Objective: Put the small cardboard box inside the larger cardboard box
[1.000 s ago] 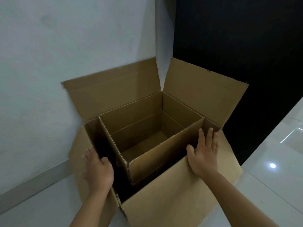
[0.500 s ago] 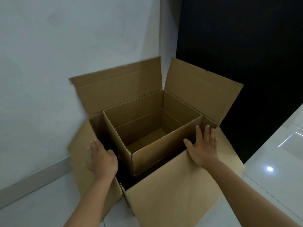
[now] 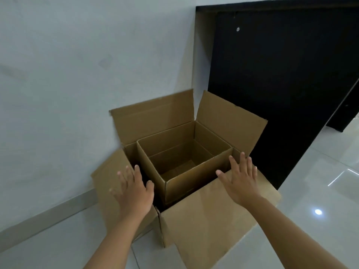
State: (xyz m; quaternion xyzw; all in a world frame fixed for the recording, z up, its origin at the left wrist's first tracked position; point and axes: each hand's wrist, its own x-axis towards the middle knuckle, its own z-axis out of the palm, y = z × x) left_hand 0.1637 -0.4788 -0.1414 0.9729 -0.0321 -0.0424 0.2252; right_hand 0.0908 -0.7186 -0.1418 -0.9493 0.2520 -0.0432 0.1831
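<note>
The small cardboard box point(image 3: 196, 179) sits open-topped and empty inside the larger cardboard box point(image 3: 206, 220), which stands on the floor with all flaps spread outward. My left hand point(image 3: 134, 191) hovers with fingers apart over the left flap, just beside the small box's near-left corner. My right hand point(image 3: 240, 179) is spread flat above the near-right flap, by the small box's right corner. Neither hand holds anything.
A pale wall point(image 3: 77, 74) with a grey skirting rises directly behind and left of the boxes. A black door or panel point(image 3: 281, 84) stands at the back right. Glossy white floor tiles point(image 3: 320, 200) extend to the right and front.
The view has pulled back and up, so the boxes look lower and smaller. Both hands have lifted slightly off the flaps and the fingers have spread wider.
</note>
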